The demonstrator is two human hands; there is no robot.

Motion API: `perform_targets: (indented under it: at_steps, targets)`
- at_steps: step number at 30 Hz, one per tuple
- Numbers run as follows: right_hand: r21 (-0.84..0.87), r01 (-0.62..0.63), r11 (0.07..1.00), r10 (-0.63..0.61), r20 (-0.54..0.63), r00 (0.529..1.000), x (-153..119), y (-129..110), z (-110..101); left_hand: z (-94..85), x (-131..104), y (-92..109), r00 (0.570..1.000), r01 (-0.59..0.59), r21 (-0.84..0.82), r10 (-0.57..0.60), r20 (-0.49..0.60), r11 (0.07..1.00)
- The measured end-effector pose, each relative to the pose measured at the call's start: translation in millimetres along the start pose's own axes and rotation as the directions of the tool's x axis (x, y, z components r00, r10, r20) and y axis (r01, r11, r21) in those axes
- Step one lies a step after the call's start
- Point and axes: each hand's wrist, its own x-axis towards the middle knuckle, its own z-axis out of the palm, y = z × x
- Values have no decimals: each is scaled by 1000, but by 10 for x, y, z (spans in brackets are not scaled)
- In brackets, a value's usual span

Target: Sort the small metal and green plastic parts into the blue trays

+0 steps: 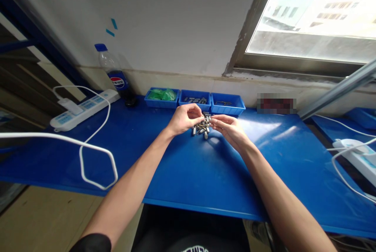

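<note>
My left hand (185,119) is closed in a pinch, thumb against forefinger, at the near side of the middle bin. Facing it, my right hand (228,126) pinches from the other side. Between the fingertips of both hands is a small silvery metal part (206,119), too small for me to tell its exact kind. Just below lies a loose pile of small metal parts (201,128), some silver and blocky, others brass-coloured and thin. The fingers hide some of the pile.
Behind the pile stand three blue bins: one with green plastic bags (162,94), one with grey metal pieces (196,99), one with thin dark parts (223,103). A cola bottle (117,80), a power strip (85,109) and a looping white cable (110,166) are at left.
</note>
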Motion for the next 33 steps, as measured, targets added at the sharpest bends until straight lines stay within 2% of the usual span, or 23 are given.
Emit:
perform_targets:
  at_steps: [3, 5, 6, 8, 10, 12, 17, 23, 28, 33]
  targets:
    - [21, 48, 999, -46, -79, 996, 10, -17, 1, -93, 7, -37, 999, -29, 188, 33, -17, 982]
    - [22, 136, 991, -131, -146, 981, 24, -25, -29, -192, 11, -80, 996, -34, 377, 62, -62, 926]
    - [21, 176, 984, -170, -165, 971, 33, -26, -52, -241, 11, -104, 997, -36, 450, 60, -39, 892]
    - [17, 208, 978, -202, -159, 966, 49, -23, -104, -318, 5, -150, 996, -63, 548, 21, 82, 834]
    - [9, 177, 984, -174, -138, 975, 58, -12, -144, -348, -3, -187, 983, -98, 615, -20, 182, 782]
    - [1, 136, 991, -134, -139, 981, 59, 0, -157, -335, -10, -212, 971, -128, 659, -43, 236, 741]
    - [2, 78, 997, -77, -130, 988, 30, -8, -99, -260, -7, -239, 960, -160, 697, -54, 274, 699]
    - [6, 53, 999, -52, -122, 991, 13, -37, -68, -298, -5, -267, 960, -158, 688, -54, 276, 708]
    - [13, 48, 999, -46, -117, 992, 15, -31, -77, -310, 6, -211, 975, -119, 621, -26, 220, 775]
    - [-76, 68, 995, -75, -92, 993, 13, -6, -66, -220, 5, -29, 990, -132, 481, 89, 112, 866]
